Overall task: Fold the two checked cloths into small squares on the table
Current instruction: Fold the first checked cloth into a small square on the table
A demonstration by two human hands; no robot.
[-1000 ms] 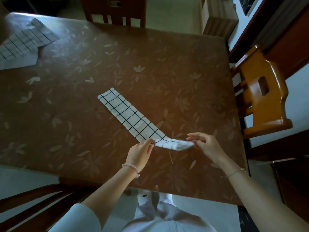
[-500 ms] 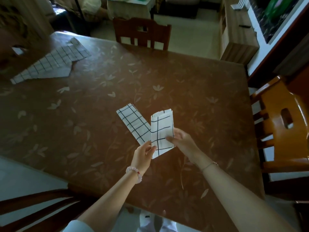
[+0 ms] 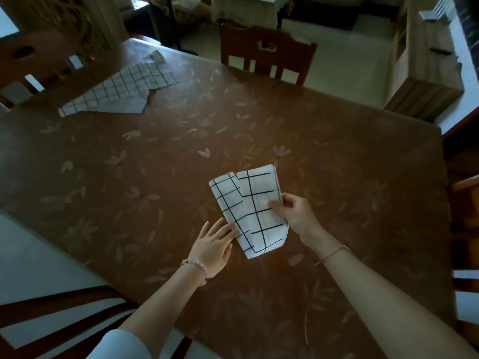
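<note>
A white cloth with a black check (image 3: 255, 209) lies near the front of the brown table (image 3: 337, 177), doubled over into a short strip whose upper layer sits slightly askew over the lower one. My right hand (image 3: 294, 212) pinches the upper layer at its right edge, thumb on top. Flat beside the cloth's lower left edge is my left hand (image 3: 213, 246), its straight fingertips touching the fabric. The second checked cloth (image 3: 121, 90) lies loosely spread at the table's far left corner.
The table has a leaf pattern. Wooden chairs stand at the far side (image 3: 267, 54), the far left (image 3: 28, 71), the right (image 3: 466, 203) and the near left (image 3: 51, 314). A wooden cabinet (image 3: 425, 73) stands at the back right.
My right hand has swung the strip's near end up and over onto the rest, halving its length. My left hand went from pinching the fold to lying flat beside it. The view tilted up.
</note>
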